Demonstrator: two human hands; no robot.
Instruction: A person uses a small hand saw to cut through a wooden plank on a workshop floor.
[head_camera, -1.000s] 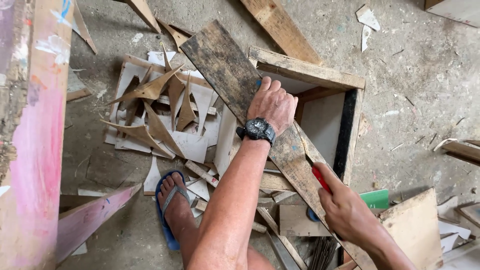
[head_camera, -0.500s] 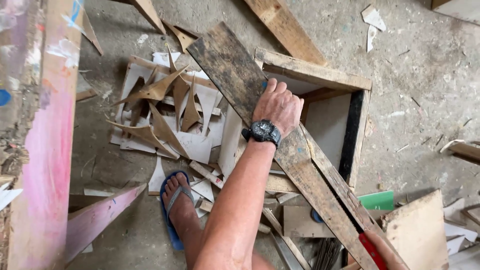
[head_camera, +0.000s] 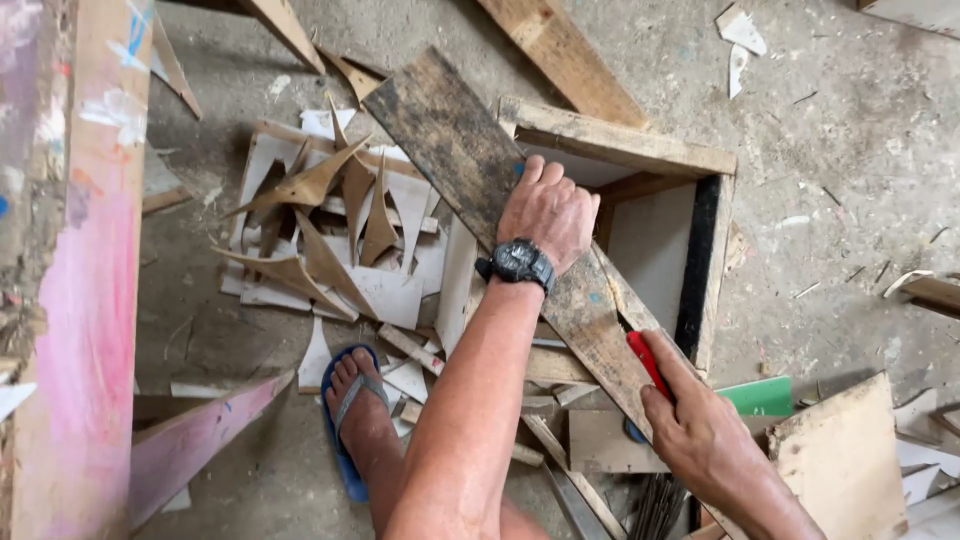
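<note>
Gripping a red-handled tool (head_camera: 648, 362), the right hand (head_camera: 705, 440) is closing around it at the near end of the dark plank (head_camera: 500, 200), index finger extended along the handle. Farther out, the left hand (head_camera: 545, 212) is pressing palm-down on the plank, fingers spread, wristwatch (head_camera: 520, 262) showing; the plank is lying diagonally across the wooden frame (head_camera: 640, 150).

The plank (head_camera: 480, 190) is rough, dark-stained matt wood, the frame (head_camera: 620, 145) pale raw wood, the handle (head_camera: 648, 362) glossy red plastic, the watch (head_camera: 520, 262) matt black plastic, the floor (head_camera: 840, 180) dusty concrete.
</note>
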